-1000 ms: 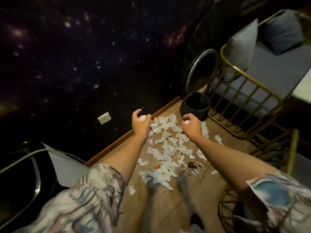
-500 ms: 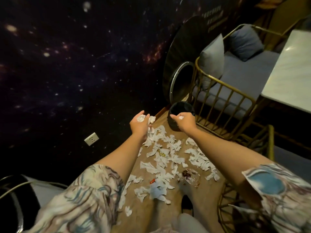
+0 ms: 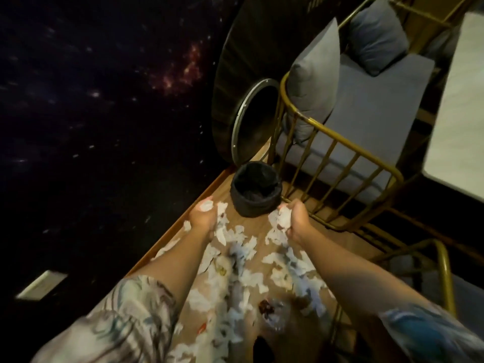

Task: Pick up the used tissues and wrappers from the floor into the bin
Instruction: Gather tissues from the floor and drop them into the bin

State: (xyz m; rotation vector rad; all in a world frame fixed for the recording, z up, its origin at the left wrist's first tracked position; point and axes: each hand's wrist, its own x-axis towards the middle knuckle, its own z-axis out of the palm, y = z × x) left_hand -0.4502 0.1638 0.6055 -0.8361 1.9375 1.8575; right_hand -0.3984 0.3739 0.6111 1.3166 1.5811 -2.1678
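Observation:
Several white used tissues (image 3: 237, 260) lie scattered over the wooden floor, with a crumpled wrapper (image 3: 267, 309) among them near my feet. A small black bin (image 3: 255, 199) lined with a dark bag stands at the far end of the mess, by the wall. My left hand (image 3: 203, 217) grips a wad of white tissue, a little left of and short of the bin. My right hand (image 3: 293, 220) holds crumpled tissue just right of the bin's near rim. Both arms are stretched forward above the litter.
A gold-framed bench (image 3: 337, 150) with grey cushions stands right of the bin. A round dark panel with a metal ring (image 3: 251, 121) leans behind it. The starry dark wall with a white socket (image 3: 42, 284) runs along the left. A white tabletop (image 3: 461, 106) is at right.
The view has swung and moved closer to the bin. Both hands, holding tissue, have spread apart to either side of the bin.

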